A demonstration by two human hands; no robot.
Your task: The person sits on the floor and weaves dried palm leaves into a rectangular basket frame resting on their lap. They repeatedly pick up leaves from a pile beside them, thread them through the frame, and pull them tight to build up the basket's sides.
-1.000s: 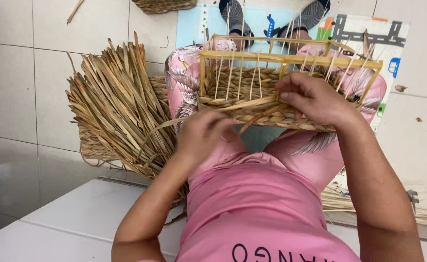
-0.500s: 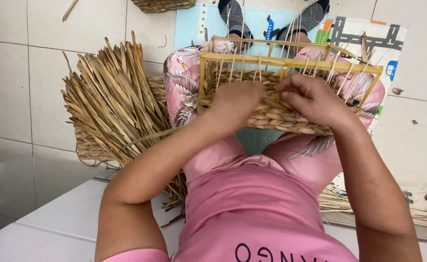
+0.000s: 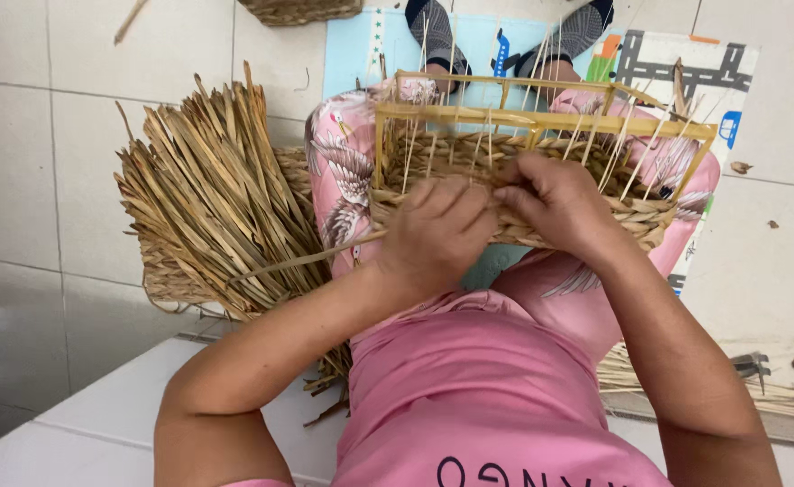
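Observation:
A half-woven straw basket [image 3: 631,212] on a yellow wooden frame [image 3: 541,119] rests on my lap, with thin upright stakes rising from its braided lower wall. My left hand [image 3: 437,230] presses against the near wall of the basket and pinches a long dry straw strand [image 3: 298,260] that trails off to the left. My right hand [image 3: 559,203] grips the woven edge right beside it, fingers curled over the braid. Both hands nearly touch each other.
A big bundle of dry straw leaves [image 3: 207,198] lies on the tiled floor at my left. A printed play mat [image 3: 685,63] lies beyond the basket, another person's socked feet [image 3: 433,36] on it. A second woven basket [image 3: 302,9] sits at the top edge.
My left hand has risen from my lap to the basket's near wall, pulling the straw strand with it. My right hand has stayed on the woven edge.

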